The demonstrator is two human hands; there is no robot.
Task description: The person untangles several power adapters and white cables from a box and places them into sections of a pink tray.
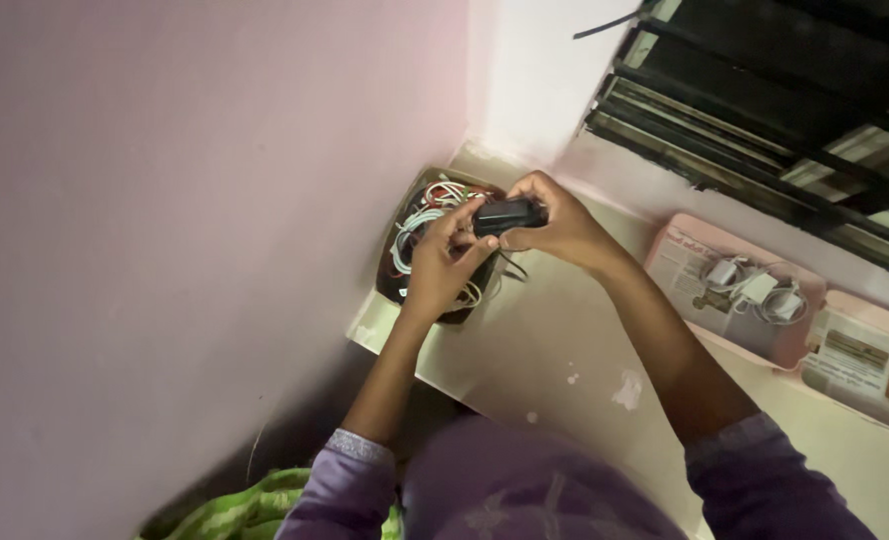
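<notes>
While both hands meet over the corner of the shelf (565, 350), the work is all in the fingertips. The right hand (562, 222) is wrapped around a small black adapter (508, 214), fingers curled over its top and thumb underneath, so the block is held firmly. The left hand (440, 265) comes up from below with its fingers pinched narrow against the adapter's near end, where a thin dark cord (513, 266) hangs down. To my eye, the careful way here is to keep the right hand steady and let the left work the cord, without tugging it against the tangle below.

The adapter sits between the two hands, touching both, raised just above a brown box (397, 225) full of white and red cables (417, 222) pushed into the corner where the pink wall (185, 200) meets the shelf. Well apart to the right lies a pink tray (665, 250) lined with newspaper, holding white chargers (760, 290), and a second tray (870, 310) just beside it under the barred window (785, 110).
</notes>
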